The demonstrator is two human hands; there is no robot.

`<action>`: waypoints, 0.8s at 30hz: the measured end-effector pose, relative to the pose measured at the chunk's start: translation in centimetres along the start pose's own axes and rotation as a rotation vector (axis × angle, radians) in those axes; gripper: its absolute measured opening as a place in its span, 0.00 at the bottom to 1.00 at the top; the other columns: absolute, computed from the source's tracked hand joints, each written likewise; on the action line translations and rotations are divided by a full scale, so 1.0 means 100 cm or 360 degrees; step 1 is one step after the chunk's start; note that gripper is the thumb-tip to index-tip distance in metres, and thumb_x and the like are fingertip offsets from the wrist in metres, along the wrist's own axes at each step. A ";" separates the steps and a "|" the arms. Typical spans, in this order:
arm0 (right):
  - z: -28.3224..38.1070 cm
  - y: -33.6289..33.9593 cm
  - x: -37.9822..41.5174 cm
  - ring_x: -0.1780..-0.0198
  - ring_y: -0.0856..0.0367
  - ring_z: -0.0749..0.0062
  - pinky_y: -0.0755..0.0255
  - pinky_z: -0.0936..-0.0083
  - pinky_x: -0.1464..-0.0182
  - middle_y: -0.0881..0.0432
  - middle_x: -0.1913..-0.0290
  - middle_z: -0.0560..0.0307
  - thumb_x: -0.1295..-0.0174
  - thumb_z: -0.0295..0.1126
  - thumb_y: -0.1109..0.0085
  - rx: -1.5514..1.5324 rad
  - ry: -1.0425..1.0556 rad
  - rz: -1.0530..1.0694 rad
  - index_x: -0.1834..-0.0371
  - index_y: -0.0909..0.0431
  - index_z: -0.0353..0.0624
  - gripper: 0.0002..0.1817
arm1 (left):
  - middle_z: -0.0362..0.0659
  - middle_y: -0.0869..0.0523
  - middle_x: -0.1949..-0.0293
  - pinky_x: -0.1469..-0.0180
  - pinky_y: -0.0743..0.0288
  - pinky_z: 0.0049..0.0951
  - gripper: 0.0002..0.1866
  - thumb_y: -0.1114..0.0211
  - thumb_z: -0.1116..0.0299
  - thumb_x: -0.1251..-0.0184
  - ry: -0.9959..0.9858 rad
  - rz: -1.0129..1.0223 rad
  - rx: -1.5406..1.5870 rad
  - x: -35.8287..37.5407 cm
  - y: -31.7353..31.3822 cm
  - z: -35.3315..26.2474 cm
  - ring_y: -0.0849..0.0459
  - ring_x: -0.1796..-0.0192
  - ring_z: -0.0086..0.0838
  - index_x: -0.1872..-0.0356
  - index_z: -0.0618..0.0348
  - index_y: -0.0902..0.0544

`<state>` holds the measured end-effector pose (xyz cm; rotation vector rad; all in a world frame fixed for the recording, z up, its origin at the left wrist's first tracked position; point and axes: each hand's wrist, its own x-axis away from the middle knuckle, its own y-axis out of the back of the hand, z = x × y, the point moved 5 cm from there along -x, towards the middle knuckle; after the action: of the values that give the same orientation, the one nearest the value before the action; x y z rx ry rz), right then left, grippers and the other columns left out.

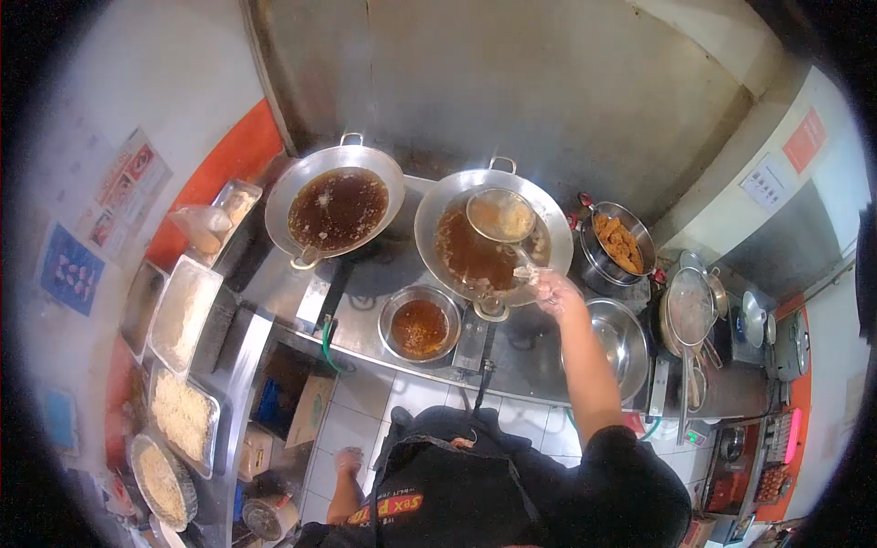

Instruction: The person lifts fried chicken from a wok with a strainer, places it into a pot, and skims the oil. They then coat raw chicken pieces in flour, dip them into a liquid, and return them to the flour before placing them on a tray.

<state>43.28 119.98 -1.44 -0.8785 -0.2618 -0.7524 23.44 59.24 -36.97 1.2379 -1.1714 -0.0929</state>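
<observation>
Holding a strainer by its handle with the right hand, grip closed round the handle end, arm reaching up from 5 o'clock. Hanging the strainer's mesh bowl, with pale food in it, over the right wok, toward that wok's 1 o'clock rim. Showing brown oil in the right wok, and darker oil in the left wok sitting at its 9 o'clock, the two rims just apart. Hanging the left hand down at 7 o'clock beside the apron, over the tiled floor; gripping nothing that can be seen, fingers too blurred to tell how far open.

Resting on the steel desk: a small bowl of reddish-brown liquid at 6 o'clock of the right wok; a pot of golden fried pieces at 3 o'clock of that wok; a large steel bowl just at 3 o'clock of the forearm. Lining the 9 o'clock side: trays of pale crumbs or flour.
</observation>
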 end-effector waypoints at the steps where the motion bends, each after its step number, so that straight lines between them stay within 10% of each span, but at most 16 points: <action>1: -0.003 0.003 0.002 0.91 0.37 0.84 0.43 0.89 0.94 0.34 0.86 0.65 0.41 0.23 0.54 -0.0002 0.0001 -0.0006 0.69 0.34 0.43 0.02 | 0.42 0.18 0.52 0.47 0.26 0.32 0.15 0.47 0.65 0.43 0.0009 0.0008 -0.0036 0.001 -0.006 0.001 0.20 0.49 0.35 0.57 0.45 0.17; 4: -0.007 0.007 0.013 0.91 0.37 0.85 0.43 0.89 0.94 0.33 0.85 0.65 0.40 0.24 0.55 -0.0091 0.0020 -0.0257 0.65 0.32 0.41 0.03 | 0.43 0.17 0.54 0.48 0.26 0.31 0.14 0.46 0.63 0.43 0.0517 0.0077 0.1091 0.001 -0.035 0.021 0.19 0.50 0.36 0.58 0.47 0.17; 14: -0.033 -0.015 0.036 0.89 0.39 0.85 0.45 0.88 0.92 0.35 0.84 0.65 0.40 0.20 0.56 -0.0348 0.0074 -0.0227 0.68 0.33 0.40 0.03 | 0.44 0.16 0.57 0.50 0.25 0.33 0.14 0.46 0.60 0.42 0.0253 0.0019 0.0279 -0.008 0.030 -0.001 0.18 0.53 0.37 0.59 0.50 0.17; 19: -0.030 -0.018 0.047 0.89 0.40 0.84 0.45 0.88 0.91 0.37 0.84 0.65 0.40 0.21 0.56 -0.0286 0.0054 -0.0145 0.69 0.34 0.40 0.03 | 0.42 0.15 0.59 0.54 0.24 0.28 0.11 0.43 0.64 0.43 0.0383 -0.0099 0.1245 -0.015 0.037 0.006 0.17 0.56 0.32 0.61 0.50 0.17; 24: -0.032 -0.021 0.050 0.88 0.38 0.85 0.45 0.88 0.91 0.36 0.85 0.67 0.39 0.24 0.54 -0.0077 0.0216 -0.0203 0.70 0.32 0.41 0.03 | 0.40 0.15 0.58 0.54 0.25 0.27 0.12 0.41 0.65 0.44 0.0411 -0.0005 0.1057 -0.006 0.041 0.003 0.18 0.56 0.30 0.59 0.50 0.17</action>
<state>45.12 114.24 0.29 -0.8579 -0.1807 -0.9364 20.86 61.06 -34.29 1.7672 -0.9993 0.4775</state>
